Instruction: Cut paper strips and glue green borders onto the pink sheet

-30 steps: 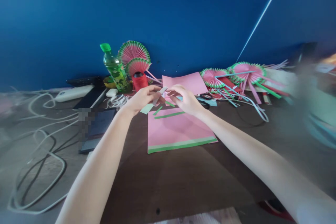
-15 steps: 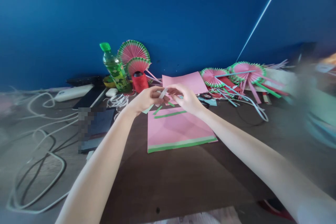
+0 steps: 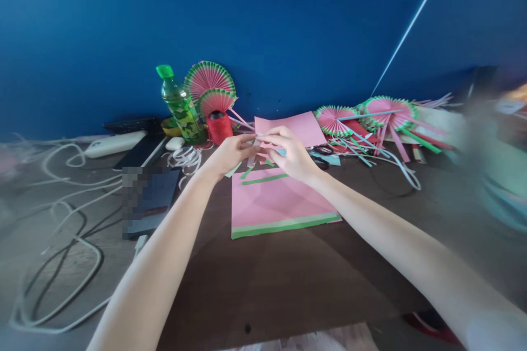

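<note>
Between the fingertips of my left hand and my right hand is a small pale strip, perhaps tape or paper. Both hands pinch it from opposite sides, raised over the far edge of a pink paper sheet. That sheet lies flat and has a light and dark green band along its near edge. A narrow green strip runs near its far edge. Another pink sheet, slightly bent, rests behind my hands.
Pleated pink-and-green paper fans stand by a green bottle and a red spool-like object. More fans and paper strips lie right. Black-handled scissors sit behind my right wrist. White cables loop across the left.
My fingers have shifted slightly on the pale strip, which now hangs lower and more upright between them. My right hand has spread a little. Everything on the table stays put.
</note>
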Demonstrator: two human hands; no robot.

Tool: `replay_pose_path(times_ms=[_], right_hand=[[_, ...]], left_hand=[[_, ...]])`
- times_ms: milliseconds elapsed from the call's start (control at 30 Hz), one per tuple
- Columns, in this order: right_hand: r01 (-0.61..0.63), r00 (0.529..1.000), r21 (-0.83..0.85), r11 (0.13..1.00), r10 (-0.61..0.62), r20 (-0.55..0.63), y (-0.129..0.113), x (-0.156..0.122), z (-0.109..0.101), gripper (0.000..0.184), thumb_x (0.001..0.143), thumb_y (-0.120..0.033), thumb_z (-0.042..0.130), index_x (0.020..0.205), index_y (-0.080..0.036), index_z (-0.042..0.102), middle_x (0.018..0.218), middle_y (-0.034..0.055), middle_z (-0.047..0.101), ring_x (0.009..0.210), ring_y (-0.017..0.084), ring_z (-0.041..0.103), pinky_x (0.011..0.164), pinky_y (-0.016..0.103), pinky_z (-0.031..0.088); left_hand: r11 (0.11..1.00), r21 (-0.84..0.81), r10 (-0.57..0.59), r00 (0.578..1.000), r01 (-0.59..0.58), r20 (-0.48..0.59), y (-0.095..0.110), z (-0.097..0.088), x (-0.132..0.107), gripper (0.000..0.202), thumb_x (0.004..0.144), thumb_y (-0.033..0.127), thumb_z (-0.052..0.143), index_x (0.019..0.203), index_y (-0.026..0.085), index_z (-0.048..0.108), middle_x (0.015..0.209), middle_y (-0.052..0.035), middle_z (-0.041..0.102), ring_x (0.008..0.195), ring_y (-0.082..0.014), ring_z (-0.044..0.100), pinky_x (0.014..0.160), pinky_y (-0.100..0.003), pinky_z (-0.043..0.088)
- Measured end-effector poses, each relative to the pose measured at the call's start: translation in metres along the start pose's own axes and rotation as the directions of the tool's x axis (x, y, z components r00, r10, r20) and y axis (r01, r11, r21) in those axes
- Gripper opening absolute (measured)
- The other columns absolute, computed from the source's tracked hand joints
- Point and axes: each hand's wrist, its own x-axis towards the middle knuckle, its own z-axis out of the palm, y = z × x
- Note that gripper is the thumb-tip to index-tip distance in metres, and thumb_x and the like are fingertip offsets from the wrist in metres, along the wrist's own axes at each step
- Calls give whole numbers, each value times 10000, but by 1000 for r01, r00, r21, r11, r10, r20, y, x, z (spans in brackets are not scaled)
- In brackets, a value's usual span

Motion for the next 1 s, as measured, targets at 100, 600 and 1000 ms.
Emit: replay_pose_path(times_ms=[100,600,1000], right_hand=[[-32,999,19,999,32,-5,-1,1,-1,324,789,-69,484,1036,-203,646,972,68,525,954,172,562,876,354,495],[-137,988,10,991,137,-64,-12,3,-4,217,805,-127,475,885,-194,665,916,45,516,850,146,563,805,332,489],[-141,986,36,989,143,-83,-10,4,-11,68,826,-245,528,774,-212,498,796,10,606,768,149,585,707,325,491]], left_hand=[[986,-162,-27,998,35,49,2,1,-1,395,770,187,544,1155,101,560,961,-121,690,855,-218,660,822,-389,484],[991,-132,1,983,23,185,2,4,-2,606,695,120,646,1271,89,463,1023,-135,679,960,-214,624,902,-372,413],[999,26,-50,978,45,204,4,9,-4,537,749,236,593,1268,150,486,900,-76,699,874,-184,624,757,-284,420]])
